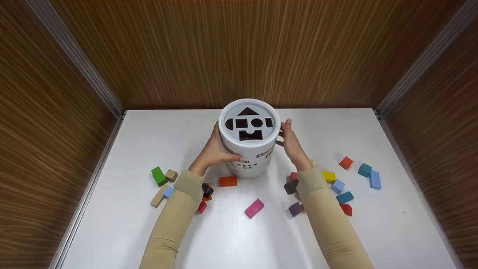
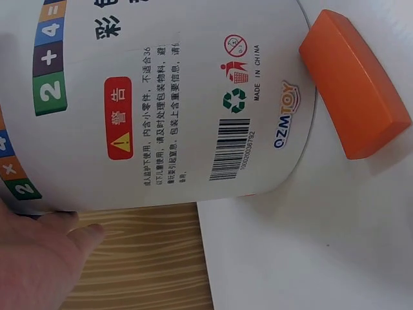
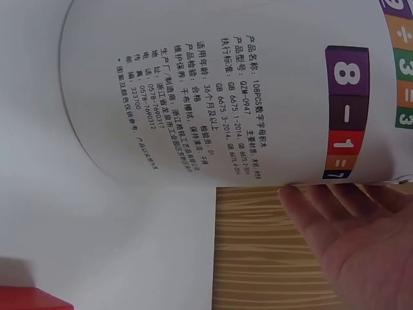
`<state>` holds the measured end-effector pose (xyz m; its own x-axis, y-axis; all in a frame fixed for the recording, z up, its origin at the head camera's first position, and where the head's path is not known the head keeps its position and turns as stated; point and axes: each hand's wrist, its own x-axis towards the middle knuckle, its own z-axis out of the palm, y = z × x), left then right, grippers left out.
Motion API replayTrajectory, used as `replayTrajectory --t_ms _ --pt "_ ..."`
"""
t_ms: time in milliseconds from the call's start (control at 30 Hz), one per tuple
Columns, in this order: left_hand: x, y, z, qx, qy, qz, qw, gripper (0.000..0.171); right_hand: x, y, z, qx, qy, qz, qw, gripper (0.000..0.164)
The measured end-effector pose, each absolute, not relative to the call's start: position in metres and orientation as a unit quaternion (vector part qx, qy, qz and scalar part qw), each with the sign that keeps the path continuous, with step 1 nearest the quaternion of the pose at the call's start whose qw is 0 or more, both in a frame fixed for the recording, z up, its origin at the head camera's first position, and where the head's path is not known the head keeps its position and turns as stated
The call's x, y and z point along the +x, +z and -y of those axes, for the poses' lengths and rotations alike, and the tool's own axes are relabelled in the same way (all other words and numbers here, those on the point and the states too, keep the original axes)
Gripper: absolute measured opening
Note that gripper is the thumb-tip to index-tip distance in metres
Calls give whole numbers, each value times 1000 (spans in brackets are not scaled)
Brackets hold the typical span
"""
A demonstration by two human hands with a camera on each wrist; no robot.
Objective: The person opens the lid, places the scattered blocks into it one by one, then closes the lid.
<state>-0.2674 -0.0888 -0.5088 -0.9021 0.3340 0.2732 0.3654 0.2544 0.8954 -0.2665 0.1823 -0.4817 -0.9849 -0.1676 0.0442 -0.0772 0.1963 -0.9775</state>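
A white toy-block bucket (image 1: 249,160) stands upright on the white table, its grey lid (image 1: 248,118) cut with a triangle, square, circle and other holes. My left hand (image 1: 214,151) grips its left side, thumb across the front and fingers partly hidden behind. At the right side, my right hand (image 1: 293,144) touches the wall with extended fingers, its thumb raised off the bucket. Printed sums and warning text show on the wall in both wrist views. An orange block (image 1: 227,181) lies just in front of the base, and a pink block (image 1: 254,208) is nearer the front.
Left of the bucket lie green (image 1: 159,176), tan and blue blocks, with dark and red ones beside the left sleeve. Several coloured blocks, including a yellow one (image 1: 328,176) and a teal one (image 1: 344,197), are scattered around the right sleeve. Wood-grain panels (image 1: 246,52) enclose the table.
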Motion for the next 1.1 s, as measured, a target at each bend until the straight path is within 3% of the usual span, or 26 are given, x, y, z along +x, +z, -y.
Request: replayTrajectory --t_ms 567,800,1100 --pt "-275 -517 87 -219 -590 777 -8 143 -253 -476 -181 -41 -601 -798 36 80" --pt "-253 -494 83 -201 -600 774 -32 136 -263 -467 -191 -54 -586 -808 3 81" --pt "-258 -526 76 -204 -590 781 3 138 -286 -426 -191 -55 -486 -872 -18 68"
